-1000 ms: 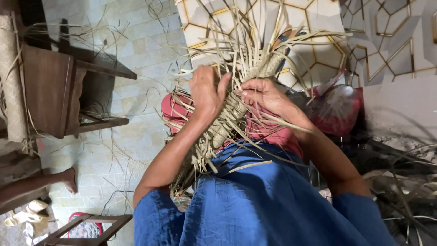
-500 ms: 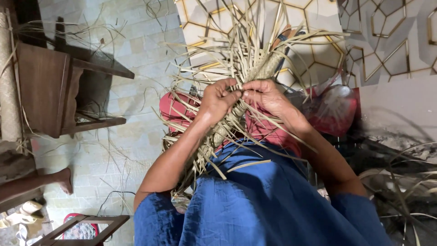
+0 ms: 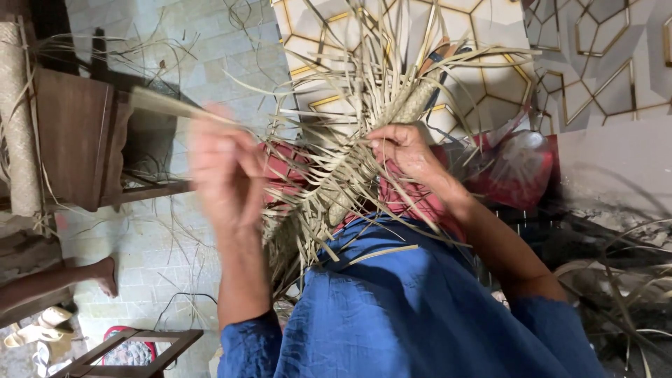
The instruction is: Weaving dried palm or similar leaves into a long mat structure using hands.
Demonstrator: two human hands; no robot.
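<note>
A half-woven band of pale dry palm strips (image 3: 343, 182) lies across my lap on blue cloth (image 3: 413, 308), with many loose strip ends sticking out. My right hand (image 3: 402, 150) pinches the weave near its upper part. My left hand (image 3: 220, 168), blurred by motion, is out to the left of the weave, closed on one long strip (image 3: 175, 106) that stretches up and to the left.
A brown wooden stool (image 3: 77, 140) stands at left beside a rolled mat (image 3: 17, 119). Another person's foot (image 3: 98, 273) rests on the tiled floor, with sandals (image 3: 42, 336) and a wooden frame (image 3: 140, 346) below. Red plastic bags (image 3: 518, 171) sit at right, dry leaves (image 3: 623, 287) beyond.
My left hand has left the weave and swung out to the left, drawing a long strip with it. My right hand stays on the weave.
</note>
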